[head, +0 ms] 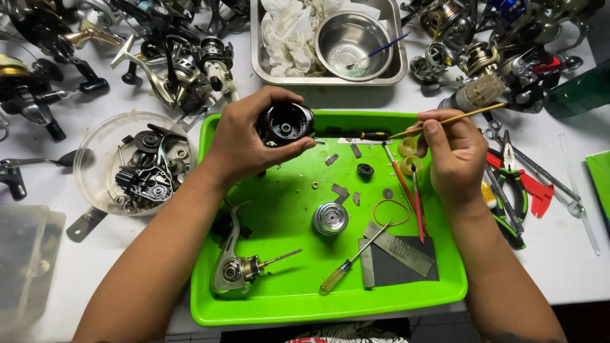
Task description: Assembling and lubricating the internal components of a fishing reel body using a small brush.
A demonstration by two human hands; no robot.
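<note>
Black reel rotor (285,123) is gripped in the left hand (244,143), cavity turned toward the fine brush (438,122) pinched by the right hand (452,152); loose parts are contained by the green tray (286,298).

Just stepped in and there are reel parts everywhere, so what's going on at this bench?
A person works over a bright green plastic tray. The left hand grips a round black hollow reel part above the tray. The right hand holds a thin yellow-handled brush, its dark tip pointed toward that part. On the tray lie a silver spool, a yellow-handled screwdriver and a silver reel body.
</note>
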